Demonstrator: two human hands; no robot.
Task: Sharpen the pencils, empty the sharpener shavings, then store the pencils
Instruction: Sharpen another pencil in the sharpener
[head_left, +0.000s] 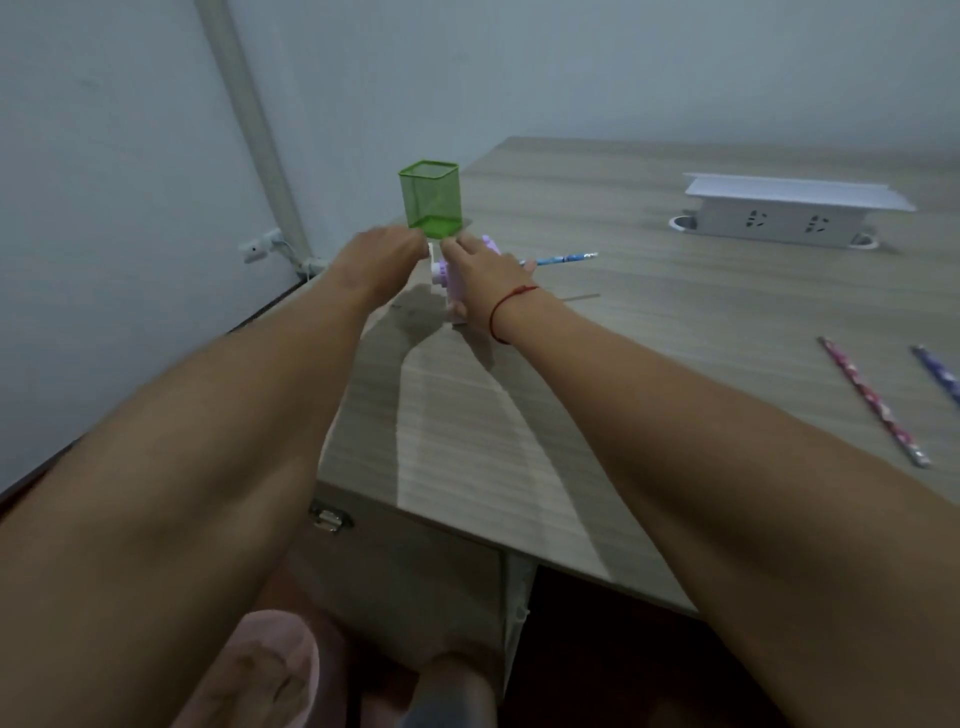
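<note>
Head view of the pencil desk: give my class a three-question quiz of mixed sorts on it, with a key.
1. True or false: the green pencil holder has three pencils standing in it.
2. What does the right hand grip? A) the purple sharpener B) the green pencil holder C) nothing
3. Fill in: ___ loose pencils lie near the table's right edge.
Key: 1 false, it looks empty. 2 A. 3 two, a red pencil and a dark blue pencil.

one head-worn wide view looks forward and down, close over the desk (623, 389).
</note>
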